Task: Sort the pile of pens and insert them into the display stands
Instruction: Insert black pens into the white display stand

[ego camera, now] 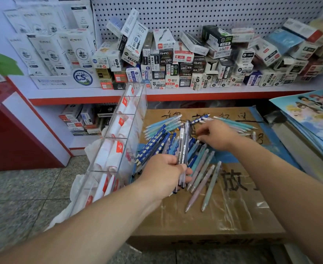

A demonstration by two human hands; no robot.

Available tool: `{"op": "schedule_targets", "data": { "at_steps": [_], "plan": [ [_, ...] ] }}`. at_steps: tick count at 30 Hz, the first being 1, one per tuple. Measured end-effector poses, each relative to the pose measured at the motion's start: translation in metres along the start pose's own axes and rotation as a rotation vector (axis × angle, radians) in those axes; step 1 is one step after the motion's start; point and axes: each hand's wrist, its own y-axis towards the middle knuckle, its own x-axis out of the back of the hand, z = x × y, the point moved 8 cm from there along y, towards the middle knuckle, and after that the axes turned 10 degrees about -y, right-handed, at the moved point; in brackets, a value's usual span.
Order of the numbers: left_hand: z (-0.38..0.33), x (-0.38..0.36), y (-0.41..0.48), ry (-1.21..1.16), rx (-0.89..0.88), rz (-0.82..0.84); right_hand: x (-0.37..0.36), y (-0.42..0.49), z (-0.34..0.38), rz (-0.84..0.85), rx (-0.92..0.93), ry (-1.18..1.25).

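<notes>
A pile of pens (176, 141) lies spread on a cardboard box (223, 216): dark blue dotted ones at left, pale teal and pink ones at right and front. My left hand (164, 174) grips a small bundle of clear-barrelled pens (183, 149), held upright over the pile. My right hand (217, 135) reaches into the far part of the pile, fingers bent down among the pens. Whether it holds one is hidden. A clear acrylic display stand (118, 141) with several compartments leans at the box's left side, white paper-wrapped items inside.
A white shelf with a red edge (176, 96) carries stacked pen boxes (185, 63) before a pegboard. Illustrated books (313, 119) lie stacked at right. A red counter (14, 130) stands at left on a speckled floor (23, 197).
</notes>
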Motion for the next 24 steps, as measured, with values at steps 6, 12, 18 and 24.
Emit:
{"op": "schedule_targets", "data": {
  "at_steps": [6, 12, 18, 24],
  "plan": [
    [0.003, 0.001, 0.004, -0.006, 0.003, -0.006, -0.002, 0.0, -0.003, 0.044, 0.06, -0.017],
    [0.003, 0.004, 0.006, -0.057, 0.011, -0.026, 0.013, -0.012, -0.008, 0.031, 0.06, 0.021],
    [0.007, 0.004, 0.005, -0.047, 0.025, -0.039, 0.06, -0.036, -0.036, -0.187, -0.04, 0.34],
    [0.004, 0.007, 0.004, -0.067, 0.03, -0.081, 0.094, -0.059, -0.058, -0.372, -0.144, 0.645]
  ]
}}
